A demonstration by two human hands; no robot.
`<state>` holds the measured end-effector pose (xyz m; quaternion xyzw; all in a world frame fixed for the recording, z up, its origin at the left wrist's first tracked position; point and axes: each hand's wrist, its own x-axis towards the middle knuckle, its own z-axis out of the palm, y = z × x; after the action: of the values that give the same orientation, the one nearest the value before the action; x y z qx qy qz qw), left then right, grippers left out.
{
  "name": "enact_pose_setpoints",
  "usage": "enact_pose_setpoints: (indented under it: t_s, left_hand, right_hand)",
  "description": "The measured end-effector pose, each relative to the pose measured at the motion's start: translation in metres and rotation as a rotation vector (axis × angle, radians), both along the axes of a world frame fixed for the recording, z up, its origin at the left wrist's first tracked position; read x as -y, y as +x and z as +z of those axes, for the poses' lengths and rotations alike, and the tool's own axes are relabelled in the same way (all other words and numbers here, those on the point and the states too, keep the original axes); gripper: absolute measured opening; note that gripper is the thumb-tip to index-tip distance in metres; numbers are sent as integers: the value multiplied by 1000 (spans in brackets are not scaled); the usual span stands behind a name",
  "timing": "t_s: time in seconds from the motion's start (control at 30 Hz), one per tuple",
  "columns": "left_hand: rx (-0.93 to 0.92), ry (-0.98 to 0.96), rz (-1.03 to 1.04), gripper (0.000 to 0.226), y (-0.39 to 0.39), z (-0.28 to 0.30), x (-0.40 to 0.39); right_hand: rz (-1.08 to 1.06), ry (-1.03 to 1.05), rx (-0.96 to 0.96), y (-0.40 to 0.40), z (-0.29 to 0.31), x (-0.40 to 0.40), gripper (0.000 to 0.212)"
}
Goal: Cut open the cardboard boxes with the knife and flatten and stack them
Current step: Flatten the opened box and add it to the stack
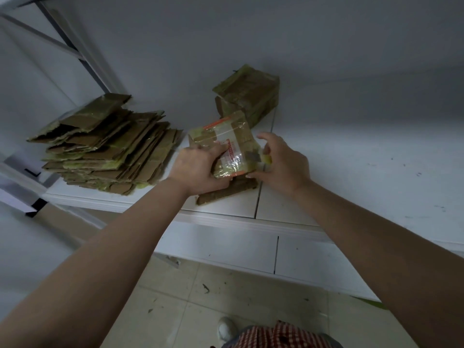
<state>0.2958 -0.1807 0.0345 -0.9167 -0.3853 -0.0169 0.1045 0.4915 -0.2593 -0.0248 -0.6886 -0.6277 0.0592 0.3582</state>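
Stood against a plain pale wall (326, 41), a white table (364, 172) built of panels with a dark seam running front to back. To the left, a metal shelving frame (75, 46) with grey diagonal braces. Below, a floor (226, 297) of pale beige tiles, scuffed and littered with small dark scraps. Dim, cool, even lighting throughout.

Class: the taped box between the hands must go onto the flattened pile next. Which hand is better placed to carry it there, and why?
Probably the left hand: it grips the box and is nearer the pile. The right hand only touches the far side.
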Motion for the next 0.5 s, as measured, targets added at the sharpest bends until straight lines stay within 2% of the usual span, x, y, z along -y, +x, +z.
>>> enact_pose_setpoints:
  t_s: [0.07, 0.13, 0.37, 0.43, 0.5]
  left_hand:
    - [5, -7, 6, 95, -2, -2, -2]
    - [26, -1, 1, 93, -5, -2, -3]
    - [54, -44, -39, 90, -6, 2, -1]
    - [51, -74, -40, 91, -7, 5, -1]
    - [58, -111, -22, 88, -8, 10, -3]
  right_hand:
    - [42, 5, 172, -4, 6, -5, 70]
    - [80, -7, 205, -3, 9, -9, 64]
    - [231, -78, 105, 12, 22, -10, 58]
    - [258, -115, 49, 18, 25, -10, 67]
    - [220, -112, -131, 22, 25, -6, 85]
